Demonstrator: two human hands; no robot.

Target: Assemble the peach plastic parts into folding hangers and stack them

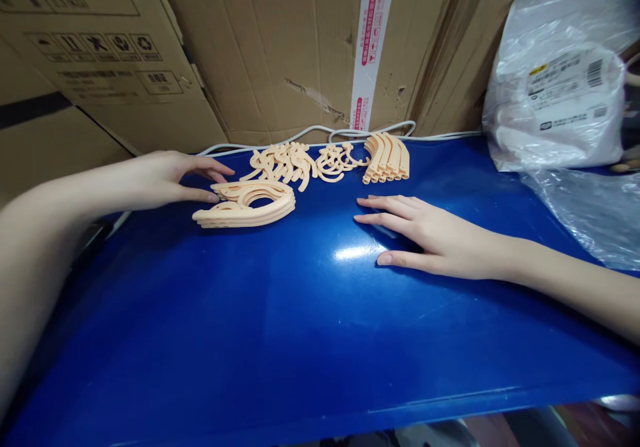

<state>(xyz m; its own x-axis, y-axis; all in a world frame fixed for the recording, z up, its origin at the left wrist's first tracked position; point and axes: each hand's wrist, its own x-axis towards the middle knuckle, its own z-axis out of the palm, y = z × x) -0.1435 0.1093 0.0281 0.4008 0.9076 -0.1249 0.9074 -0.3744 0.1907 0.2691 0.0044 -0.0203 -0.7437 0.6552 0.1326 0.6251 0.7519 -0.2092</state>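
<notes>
On the left of the blue table lies a neat stack of peach plastic folded hangers [250, 215]. My left hand [183, 177] is at the stack's left end, fingers stretched out and parted; its thumb tip meets or nearly meets the stack. My right hand [425, 233] rests low over the table, fingers spread, holding nothing. Beyond it stands a row of curved, hollow peach hanger arms [387, 158]. A loose heap of S-shaped peach pieces [283, 162] lies behind the stack. Small peach hooks [333, 163] lie between that heap and the row.
Cardboard boxes [280, 53] wall off the back and left [115, 100]. A white cable [320, 129] runs along the table's rear edge. At the right sits a clear plastic bag [560, 107] with white contents, its film [585, 213] spreading onto the blue tabletop [280, 340].
</notes>
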